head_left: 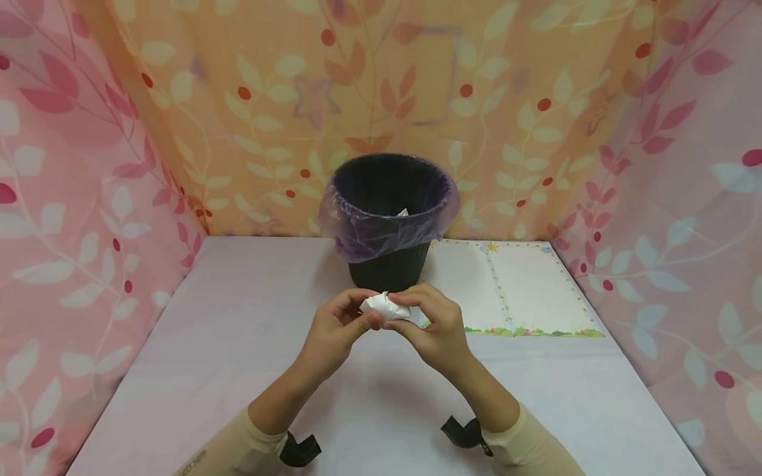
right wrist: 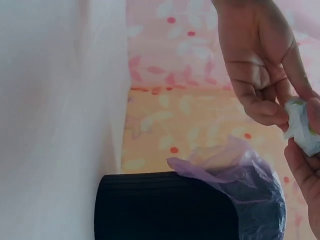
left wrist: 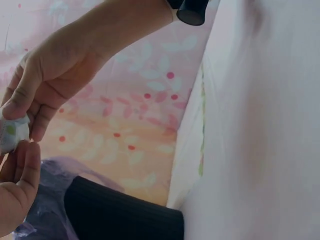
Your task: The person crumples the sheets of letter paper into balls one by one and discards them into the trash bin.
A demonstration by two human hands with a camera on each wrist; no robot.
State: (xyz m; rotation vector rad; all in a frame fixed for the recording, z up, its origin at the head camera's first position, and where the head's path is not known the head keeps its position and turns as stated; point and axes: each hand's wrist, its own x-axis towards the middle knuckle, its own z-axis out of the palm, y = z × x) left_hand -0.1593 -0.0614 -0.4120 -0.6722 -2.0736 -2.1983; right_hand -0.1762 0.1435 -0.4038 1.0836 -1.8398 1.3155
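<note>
A small white crumpled bundle [head_left: 385, 306] is held in front of the bin by both hands. My left hand [head_left: 331, 335] pinches its left end between thumb and fingers. On the right end, my right hand [head_left: 439, 328] grips it with thumb and fingertips. The left wrist view shows a green printed spot on the bundle [left wrist: 11, 134], cut off by the frame's edge. Fingers cover part of the bundle [right wrist: 300, 125] in the right wrist view, so its exact kind cannot be told.
Just beyond the hands stands a black bin [head_left: 387, 268] with a purple plastic liner [head_left: 381, 235] folded over its rim. A bit of white [head_left: 403, 213] shows inside. A white sheet with a floral border [head_left: 542, 291] lies at the table's [head_left: 238, 317] back right. Patterned cloth encloses three sides.
</note>
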